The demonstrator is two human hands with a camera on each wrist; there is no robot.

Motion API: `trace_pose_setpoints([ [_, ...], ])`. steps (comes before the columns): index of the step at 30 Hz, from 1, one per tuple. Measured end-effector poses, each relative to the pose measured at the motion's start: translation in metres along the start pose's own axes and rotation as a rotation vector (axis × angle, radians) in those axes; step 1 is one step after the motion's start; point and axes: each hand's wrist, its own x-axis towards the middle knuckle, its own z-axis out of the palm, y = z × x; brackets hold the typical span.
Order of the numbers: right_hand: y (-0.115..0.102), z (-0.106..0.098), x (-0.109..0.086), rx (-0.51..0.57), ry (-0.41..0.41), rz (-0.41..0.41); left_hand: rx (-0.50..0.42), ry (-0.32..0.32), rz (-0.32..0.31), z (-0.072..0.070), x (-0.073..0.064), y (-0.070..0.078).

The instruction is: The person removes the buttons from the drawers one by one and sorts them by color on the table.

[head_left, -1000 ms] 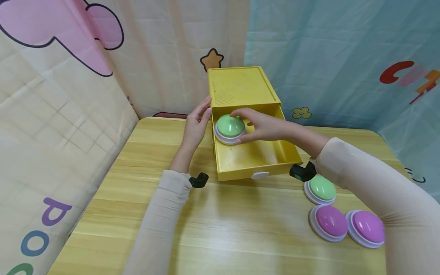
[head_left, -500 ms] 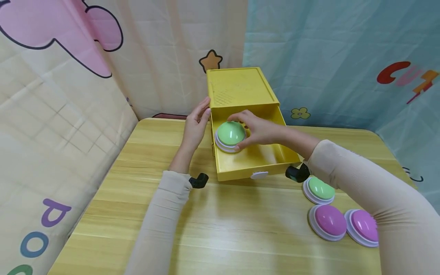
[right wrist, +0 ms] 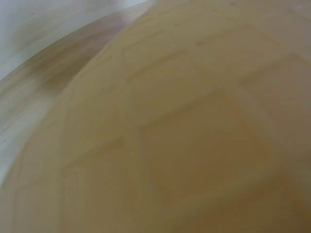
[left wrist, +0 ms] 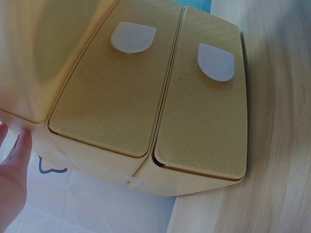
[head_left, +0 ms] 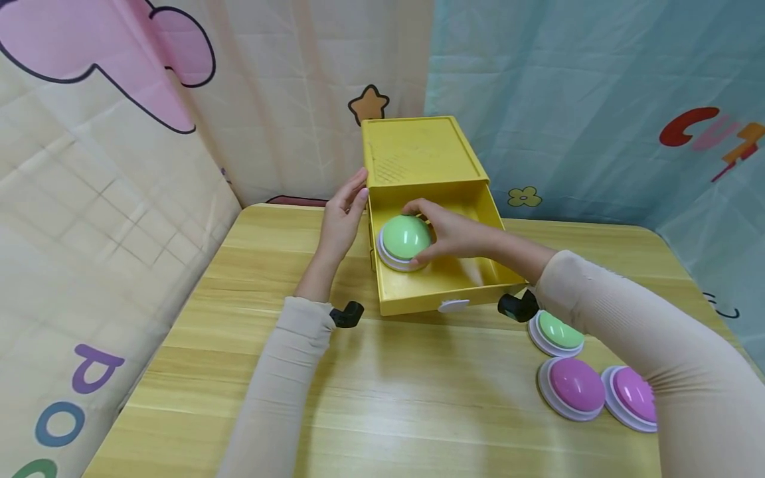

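Observation:
In the head view, my right hand [head_left: 459, 232] reaches into the pulled-out top drawer [head_left: 397, 292] of a yellow drawer cabinet [head_left: 425, 149]. Its thumb and fingers grip a green dome push button [head_left: 405, 237] with a white base, at the drawer's left side. Whether the base touches the drawer floor, I cannot tell. My left hand [head_left: 339, 229] rests its extended fingers against the cabinet's left side. That left hand [left wrist: 13, 179] also shows at the edge of the left wrist view. A blurred yellow gridded surface [right wrist: 194, 121] fills most of the right wrist view, hiding the right hand.
Right of the cabinet, another green button [head_left: 560, 330] and two pink buttons [head_left: 577, 384] lie on the wooden table [head_left: 370, 398], partly under my right forearm. Two lower drawers [left wrist: 112, 87] with white tabs are closed. Printed curtains [head_left: 538, 99] stand behind the table.
Inside the drawer, the green button has come slightly nearer and to the right, with my right hand moving along with it. My left hand has stayed at the cabinet's side.

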Motion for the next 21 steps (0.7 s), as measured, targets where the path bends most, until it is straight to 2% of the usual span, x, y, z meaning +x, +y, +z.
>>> trace_pose_setpoints([
  [5, -0.002, -0.007, -0.007, 0.019, 0.023, -0.015, 0.002, 0.000, -0.006, 0.000, 0.000, 0.000],
  [10, -0.006, -0.018, -0.018, 0.045, 0.055, 0.007, 0.011, 0.009, 0.001, 0.000, 0.000, 0.000],
  [15, -0.010, -0.029, -0.035, 0.070, 0.088, 0.023, 0.019, 0.007, 0.008, -0.001, -0.001, 0.000],
  [21, -0.012, -0.039, -0.061, 0.063, 0.175, 0.002, 0.013, -0.001, 0.021, -0.001, -0.001, -0.001],
])
